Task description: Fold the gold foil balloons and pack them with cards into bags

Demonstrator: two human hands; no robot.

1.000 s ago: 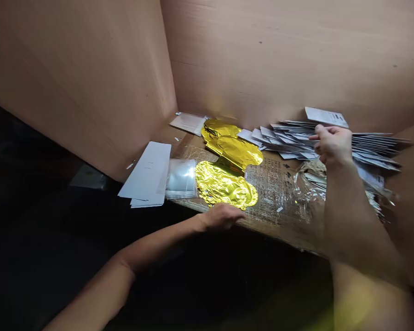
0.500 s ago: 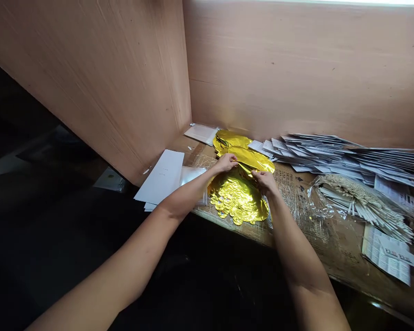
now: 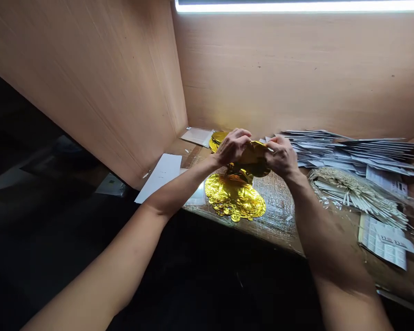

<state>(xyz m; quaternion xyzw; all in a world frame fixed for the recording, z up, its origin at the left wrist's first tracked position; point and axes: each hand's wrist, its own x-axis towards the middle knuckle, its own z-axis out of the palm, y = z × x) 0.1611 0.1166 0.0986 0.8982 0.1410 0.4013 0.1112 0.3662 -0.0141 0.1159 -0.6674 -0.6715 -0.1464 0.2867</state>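
Both my left hand (image 3: 232, 147) and my right hand (image 3: 282, 157) grip a crumpled, flat gold foil balloon (image 3: 254, 158) and hold it up just above the table. Part of it is hidden by my fingers. Directly below my hands lies a shiny gold foil balloon (image 3: 234, 200) with a scalloped edge, not touching either hand. Behind my left hand, a further gold foil piece (image 3: 216, 140) is mostly hidden.
White paper sheets (image 3: 160, 177) lie to the left on the cardboard tabletop (image 3: 279, 216), which is backed by wooden panels (image 3: 279, 69). To the right are a stack of printed cards (image 3: 348, 154), a plastic bag of white sticks (image 3: 352, 195) and a printed leaflet (image 3: 382, 241).
My hands have moved closer together and lifted the gold foil balloon up off the others, bunching it between them. The head view has also shifted slightly.
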